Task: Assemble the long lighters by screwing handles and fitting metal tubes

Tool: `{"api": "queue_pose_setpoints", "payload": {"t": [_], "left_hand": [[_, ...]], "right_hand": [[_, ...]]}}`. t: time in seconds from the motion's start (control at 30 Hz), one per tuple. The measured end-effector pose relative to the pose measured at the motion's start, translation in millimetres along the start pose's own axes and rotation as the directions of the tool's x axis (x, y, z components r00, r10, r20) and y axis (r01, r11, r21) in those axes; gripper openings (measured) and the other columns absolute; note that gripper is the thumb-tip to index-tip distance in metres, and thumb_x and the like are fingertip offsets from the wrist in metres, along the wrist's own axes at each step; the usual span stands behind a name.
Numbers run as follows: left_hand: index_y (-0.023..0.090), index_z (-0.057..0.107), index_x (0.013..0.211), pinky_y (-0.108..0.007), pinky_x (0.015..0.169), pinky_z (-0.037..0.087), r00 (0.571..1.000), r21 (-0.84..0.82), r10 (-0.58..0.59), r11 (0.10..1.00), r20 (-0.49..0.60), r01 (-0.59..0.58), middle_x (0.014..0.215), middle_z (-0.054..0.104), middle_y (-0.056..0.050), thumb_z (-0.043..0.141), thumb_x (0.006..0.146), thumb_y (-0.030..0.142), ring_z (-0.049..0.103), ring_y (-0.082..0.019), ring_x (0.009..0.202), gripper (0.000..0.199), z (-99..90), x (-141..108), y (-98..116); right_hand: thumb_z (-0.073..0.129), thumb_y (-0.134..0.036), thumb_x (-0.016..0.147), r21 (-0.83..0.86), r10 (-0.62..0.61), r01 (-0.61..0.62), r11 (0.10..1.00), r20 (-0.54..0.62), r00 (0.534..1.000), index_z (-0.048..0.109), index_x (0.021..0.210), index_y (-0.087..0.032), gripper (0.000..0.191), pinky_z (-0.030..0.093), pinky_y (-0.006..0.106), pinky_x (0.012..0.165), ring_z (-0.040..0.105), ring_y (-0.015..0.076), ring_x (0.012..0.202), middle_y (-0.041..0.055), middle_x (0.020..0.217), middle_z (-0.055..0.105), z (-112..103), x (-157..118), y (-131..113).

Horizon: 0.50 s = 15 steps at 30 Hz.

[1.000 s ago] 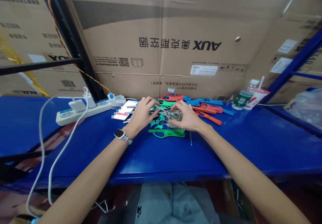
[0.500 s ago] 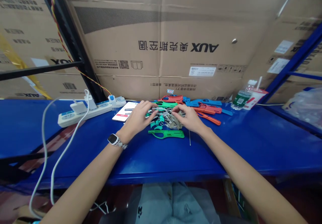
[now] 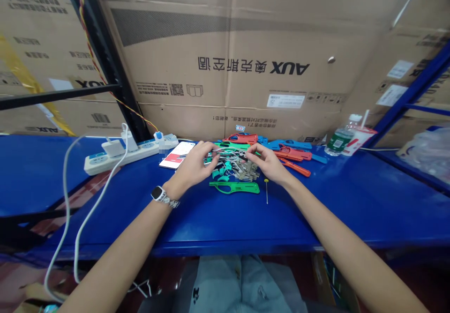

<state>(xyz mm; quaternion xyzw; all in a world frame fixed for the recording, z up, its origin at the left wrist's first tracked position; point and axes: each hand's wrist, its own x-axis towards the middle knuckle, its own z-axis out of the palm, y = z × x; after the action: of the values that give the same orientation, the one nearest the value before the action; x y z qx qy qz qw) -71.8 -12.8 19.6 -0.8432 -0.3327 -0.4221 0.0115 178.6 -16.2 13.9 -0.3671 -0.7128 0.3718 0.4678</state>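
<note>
My left hand (image 3: 198, 165) is curled over the left side of a parts pile, thumb and forefinger close together; whatever thin piece lies between them is too small to name. My right hand (image 3: 267, 164) pinches a small dark part (image 3: 242, 155) above the pile. Below the hands are small teal plastic pieces (image 3: 221, 173) and several clear, pale parts (image 3: 248, 171) among thin metal rods. A green lighter-shaped shell (image 3: 239, 188) lies in front of the pile. A thin pin with a yellow head (image 3: 266, 191) lies to its right.
Red (image 3: 293, 153) and blue lighter-shaped shells (image 3: 298, 144) lie behind and right. A phone-like flat item (image 3: 172, 160) and a white power strip (image 3: 137, 153) are left. A bottle (image 3: 340, 139) and paper cup (image 3: 360, 140) stand right. Cardboard boxes (image 3: 246, 36) back the blue table (image 3: 225, 224).
My right hand has lifted slightly off the clear parts and now holds a small dark part. The pin's yellow head, hidden before, shows now. The view has shifted slightly.
</note>
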Motion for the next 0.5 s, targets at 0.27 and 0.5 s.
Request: {"api": "queue_pose_setpoints", "payload": {"t": [0.27,0.5], "left_hand": [[0.02,0.057,0.089,-0.033,0.074,0.044,0.992,-0.019,0.011,1.0,0.127,-0.009,0.084,0.063,-0.003,0.049,0.099,0.026,0.054,-0.019,0.08,0.015,-1.3,-2.1,1.5],[0.019,0.059,0.095,-0.033,0.063,0.044,0.954,0.208,-0.065,0.978,0.291,0.003,0.078,0.065,-0.005,0.044,0.101,0.033,0.06,-0.02,0.067,0.02,9.9,-5.9,32.0]], "right_hand": [[0.065,-0.059,0.083,0.009,0.085,-0.085,0.996,0.035,0.996,0.054,0.093,-0.023,0.039,0.042,0.029,0.06,0.052,0.0148,0.063,-0.0014,0.077,0.056,11.0,-5.9,2.1],[0.063,-0.058,0.084,-0.178,0.054,-0.042,0.983,0.067,0.996,0.057,0.071,-0.019,0.042,0.035,0.028,0.058,0.042,0.0126,0.057,-0.0031,0.062,0.05,-0.1,-14.3,-4.8]]}}
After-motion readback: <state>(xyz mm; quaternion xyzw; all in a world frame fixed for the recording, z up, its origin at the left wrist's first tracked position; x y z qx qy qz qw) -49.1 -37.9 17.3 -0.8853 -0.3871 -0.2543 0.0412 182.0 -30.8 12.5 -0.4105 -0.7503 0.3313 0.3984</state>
